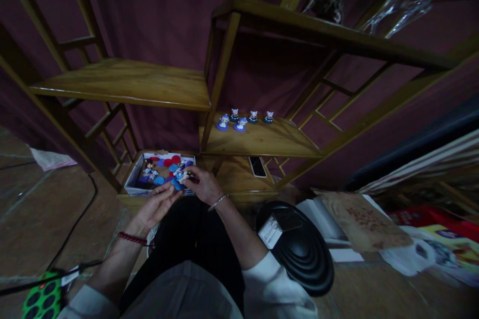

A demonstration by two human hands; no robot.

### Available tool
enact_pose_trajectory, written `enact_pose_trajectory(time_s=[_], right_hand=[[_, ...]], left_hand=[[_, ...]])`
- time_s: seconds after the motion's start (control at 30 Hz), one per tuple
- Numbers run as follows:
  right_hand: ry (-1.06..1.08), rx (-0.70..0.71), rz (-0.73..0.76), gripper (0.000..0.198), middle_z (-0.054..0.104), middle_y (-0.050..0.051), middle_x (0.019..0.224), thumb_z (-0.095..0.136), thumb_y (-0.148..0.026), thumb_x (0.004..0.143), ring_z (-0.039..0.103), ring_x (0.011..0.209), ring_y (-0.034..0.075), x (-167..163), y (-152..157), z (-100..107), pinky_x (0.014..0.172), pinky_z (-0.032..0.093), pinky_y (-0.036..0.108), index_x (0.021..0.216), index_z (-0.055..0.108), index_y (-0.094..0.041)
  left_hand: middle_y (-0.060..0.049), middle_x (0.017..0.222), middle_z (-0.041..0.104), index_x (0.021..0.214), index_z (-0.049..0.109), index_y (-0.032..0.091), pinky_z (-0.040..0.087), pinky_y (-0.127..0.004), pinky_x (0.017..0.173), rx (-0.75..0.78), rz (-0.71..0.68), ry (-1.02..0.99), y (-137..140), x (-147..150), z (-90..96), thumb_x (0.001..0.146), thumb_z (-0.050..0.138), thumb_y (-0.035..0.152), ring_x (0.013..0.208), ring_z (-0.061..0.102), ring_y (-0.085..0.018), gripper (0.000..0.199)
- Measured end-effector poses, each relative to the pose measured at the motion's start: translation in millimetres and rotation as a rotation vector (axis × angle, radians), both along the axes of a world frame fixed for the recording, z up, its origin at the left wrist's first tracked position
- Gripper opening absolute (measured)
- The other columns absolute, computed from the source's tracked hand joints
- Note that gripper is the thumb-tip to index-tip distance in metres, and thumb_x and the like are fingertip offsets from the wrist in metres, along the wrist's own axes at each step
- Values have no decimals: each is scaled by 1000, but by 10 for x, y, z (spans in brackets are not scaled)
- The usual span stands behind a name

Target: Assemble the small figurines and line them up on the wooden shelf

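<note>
Head view: the small blue-and-white figurine, apparently moulded plastic [181, 174], is held above the near right part of the open white-walled cardboard box [133, 191]. The left hand [157, 205] grips its round blue disc base [177, 184] between thumb and fingers; the right hand [205, 187] pinches the upper part at the right, exact fingertip contact being partly hidden. Judged by appearance, the part is light, stiff and fairly smooth, so light finger pressure should suffice. Small projecting details may be fragile; hold the disc by its rim and steady the body, avoiding thin parts. Comparable purple-based figurines [240, 124] stand upright on the varnished wooden shelf [262, 146].
</note>
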State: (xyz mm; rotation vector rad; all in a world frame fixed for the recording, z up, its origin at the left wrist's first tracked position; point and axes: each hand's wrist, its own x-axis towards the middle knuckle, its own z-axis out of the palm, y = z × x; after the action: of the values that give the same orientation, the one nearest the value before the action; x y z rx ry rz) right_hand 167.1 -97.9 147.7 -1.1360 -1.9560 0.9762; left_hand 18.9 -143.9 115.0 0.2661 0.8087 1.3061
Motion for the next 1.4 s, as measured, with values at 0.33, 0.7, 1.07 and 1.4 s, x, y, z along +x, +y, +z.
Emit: enact_pose_trajectory(time_s=[0.33,0.7,1.07,1.4], right_hand=[[-85,57,123,25,66,-1,84,60,-27,75,61,73,13,46,26,125,69,45,23,99,61,-22],[-145,146,198,23,65,-1,86,60,-22,75,60,75,12,34,48,151,70,44,21,98,61,-23],[-171,172,147,24,65,0,88,58,-24,77,60,80,13,-19,39,72,73,43,22,101,61,-23],[-120,228,238,24,63,1,94,55,-23,80,57,86,13,-21,50,88,78,42,23,103,61,-25]], left_hand=[[-5,80,68,77,69,11,51,-21,74,144,-143,76,-10,-26,-57,58,74,14,70,62,-11,20],[-3,71,67,68,67,10,51,-22,71,106,-84,60,-35,-3,-56,56,75,12,66,62,-11,14],[-3,74,67,71,67,11,50,-20,67,126,-59,115,-26,15,-62,55,76,16,64,61,-10,19],[0,59,61,57,62,11,50,-21,68,112,-25,87,-39,-8,-117,54,76,16,61,60,-10,15]])
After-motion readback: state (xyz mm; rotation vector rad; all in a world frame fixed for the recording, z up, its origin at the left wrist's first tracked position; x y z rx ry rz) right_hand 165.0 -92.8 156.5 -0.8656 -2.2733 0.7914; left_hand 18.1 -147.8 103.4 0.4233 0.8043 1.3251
